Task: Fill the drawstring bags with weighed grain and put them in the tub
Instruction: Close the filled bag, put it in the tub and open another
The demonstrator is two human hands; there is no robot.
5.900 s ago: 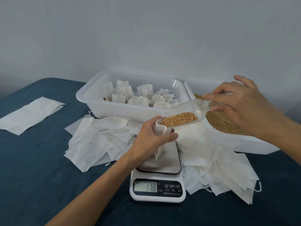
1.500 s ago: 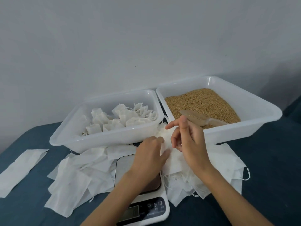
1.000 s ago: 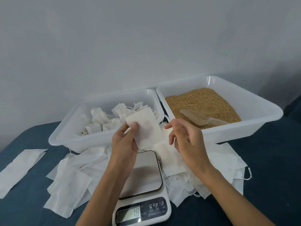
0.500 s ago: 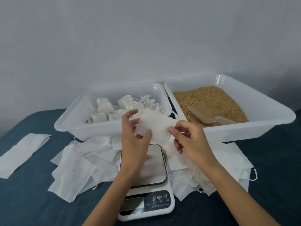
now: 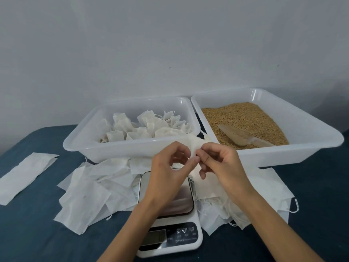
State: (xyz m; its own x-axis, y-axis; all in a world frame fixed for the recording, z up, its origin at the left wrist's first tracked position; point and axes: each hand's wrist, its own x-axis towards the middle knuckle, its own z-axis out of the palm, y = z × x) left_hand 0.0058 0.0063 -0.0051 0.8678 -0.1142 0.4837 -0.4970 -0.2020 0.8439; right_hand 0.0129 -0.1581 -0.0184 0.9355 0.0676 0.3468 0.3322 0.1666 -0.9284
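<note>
Many filled drawstring bags (image 5: 143, 127) already sit in the left tub (image 5: 120, 148). Above the scale (image 5: 169, 210), left hand (image 5: 170, 167) and right hand (image 5: 219, 161) pinch an empty bag (image 5: 194, 143); many empties (image 5: 90, 188) remain unfilled.

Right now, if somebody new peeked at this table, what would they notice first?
Probably the two hands in the middle: the left hand and right hand pinch one white bag above the scale. Behind them sit two white tubs, the left tub holding filled bags, the right tub heaped with golden grain and a scoop.
</note>
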